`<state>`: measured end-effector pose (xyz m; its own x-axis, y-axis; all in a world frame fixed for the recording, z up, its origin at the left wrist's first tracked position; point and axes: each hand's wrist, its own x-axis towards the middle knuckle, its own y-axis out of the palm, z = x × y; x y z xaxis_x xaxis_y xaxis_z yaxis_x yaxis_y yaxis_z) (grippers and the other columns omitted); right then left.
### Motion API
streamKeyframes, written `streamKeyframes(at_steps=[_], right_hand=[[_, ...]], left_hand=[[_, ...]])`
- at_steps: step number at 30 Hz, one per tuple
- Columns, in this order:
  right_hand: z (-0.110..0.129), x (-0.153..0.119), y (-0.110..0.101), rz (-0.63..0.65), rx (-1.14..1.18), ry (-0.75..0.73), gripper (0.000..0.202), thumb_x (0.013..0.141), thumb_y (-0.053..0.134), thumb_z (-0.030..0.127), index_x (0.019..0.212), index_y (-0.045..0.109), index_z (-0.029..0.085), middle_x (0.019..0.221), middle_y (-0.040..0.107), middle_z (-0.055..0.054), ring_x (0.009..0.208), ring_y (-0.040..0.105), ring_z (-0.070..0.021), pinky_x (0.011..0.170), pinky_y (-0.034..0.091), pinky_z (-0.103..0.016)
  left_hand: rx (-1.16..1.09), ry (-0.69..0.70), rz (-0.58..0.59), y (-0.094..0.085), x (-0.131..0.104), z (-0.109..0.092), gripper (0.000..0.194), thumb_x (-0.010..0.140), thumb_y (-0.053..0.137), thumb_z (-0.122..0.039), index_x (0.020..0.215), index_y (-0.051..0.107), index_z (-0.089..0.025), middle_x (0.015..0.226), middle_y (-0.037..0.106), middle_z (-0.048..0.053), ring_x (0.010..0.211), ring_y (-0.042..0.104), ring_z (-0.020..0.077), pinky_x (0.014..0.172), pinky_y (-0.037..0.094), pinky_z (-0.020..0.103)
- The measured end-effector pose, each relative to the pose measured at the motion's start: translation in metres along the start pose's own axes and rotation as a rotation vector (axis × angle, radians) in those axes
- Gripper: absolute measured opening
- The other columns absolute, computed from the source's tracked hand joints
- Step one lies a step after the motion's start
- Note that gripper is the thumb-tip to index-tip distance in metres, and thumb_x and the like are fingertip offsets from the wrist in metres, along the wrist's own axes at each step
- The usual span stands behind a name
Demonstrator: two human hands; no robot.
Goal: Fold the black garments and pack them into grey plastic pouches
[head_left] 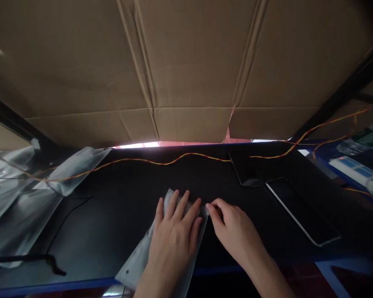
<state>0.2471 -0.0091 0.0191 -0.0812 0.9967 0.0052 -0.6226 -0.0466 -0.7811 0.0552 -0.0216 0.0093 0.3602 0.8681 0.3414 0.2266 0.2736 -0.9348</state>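
Note:
A translucent plastic bag (136, 263) lies slanted on the black table at the front middle, its lower end over the blue edge. My left hand (175, 231) rests flat on it with the fingers spread. Close by on the right, my right hand (231, 225) pinches the bag's upper right corner between thumb and forefinger. What the bag holds is hidden under my left hand.
Two dark phones, one (244, 167) farther back and a larger one (301, 211), lie on the right. More plastic bags (25, 215) cover the left side. A red-yellow wire (161, 162) crosses the black table (121, 207) before a cardboard wall (192, 74).

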Motion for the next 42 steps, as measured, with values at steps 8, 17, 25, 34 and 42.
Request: streamKeyframes(at_steps=[8, 17, 25, 34, 42], right_hand=[[0.020, 0.018, 0.006, 0.119, 0.146, 0.095, 0.031, 0.111, 0.052, 0.032, 0.086, 0.068, 0.025, 0.068, 0.073, 0.000, 0.057, 0.071, -0.0184, 0.058, 0.047, -0.029], [0.037, 0.008, 0.020, 0.143, 0.227, 0.089, 0.030, 0.113, 0.052, 0.037, 0.092, 0.070, 0.024, 0.062, 0.069, 0.003, 0.048, 0.065, -0.0162, 0.054, 0.044, -0.027], [0.034, 0.021, 0.022, 0.092, 0.131, 0.065, 0.027, 0.113, 0.054, 0.027, 0.090, 0.069, 0.022, 0.085, 0.079, -0.005, 0.080, 0.076, -0.0215, 0.070, 0.043, -0.030], [0.065, -0.008, 0.021, 0.368, 0.028, -0.037, 0.019, 0.101, 0.069, 0.019, 0.083, 0.077, 0.020, 0.088, 0.083, -0.008, 0.085, 0.080, -0.0267, 0.068, 0.046, -0.031], [0.053, -0.045, 0.014, 0.566, 0.113, -0.036, 0.013, 0.097, 0.071, 0.018, 0.101, 0.082, 0.024, 0.085, 0.085, -0.004, 0.082, 0.084, -0.0281, 0.074, 0.061, -0.035]], left_hand=[[-0.013, -0.175, -0.014, 0.004, -0.006, -0.002, 0.050, 0.111, 0.046, -0.029, 0.158, 0.060, -0.040, 0.164, 0.063, 0.001, 0.156, 0.052, 0.0415, 0.119, 0.043, 0.078], [-0.047, -0.290, 0.008, 0.004, 0.005, 0.017, 0.034, 0.114, 0.043, -0.029, 0.127, 0.073, -0.019, 0.154, 0.068, 0.015, 0.157, 0.047, 0.0499, 0.115, 0.045, 0.083], [-0.142, 0.009, 0.075, -0.006, -0.009, 0.030, 0.059, 0.110, 0.041, -0.016, 0.164, 0.051, -0.038, 0.166, 0.059, -0.002, 0.162, 0.046, 0.0334, 0.128, 0.036, 0.076], [-0.073, -0.287, -0.050, 0.005, 0.003, 0.039, 0.048, 0.109, 0.043, -0.020, 0.150, 0.069, -0.023, 0.160, 0.064, 0.008, 0.159, 0.045, 0.0502, 0.119, 0.035, 0.089], [-0.261, -0.305, -0.221, -0.006, 0.000, 0.046, 0.040, 0.112, 0.048, -0.028, 0.148, 0.067, -0.029, 0.158, 0.068, 0.006, 0.159, 0.047, 0.0428, 0.124, 0.037, 0.083]])
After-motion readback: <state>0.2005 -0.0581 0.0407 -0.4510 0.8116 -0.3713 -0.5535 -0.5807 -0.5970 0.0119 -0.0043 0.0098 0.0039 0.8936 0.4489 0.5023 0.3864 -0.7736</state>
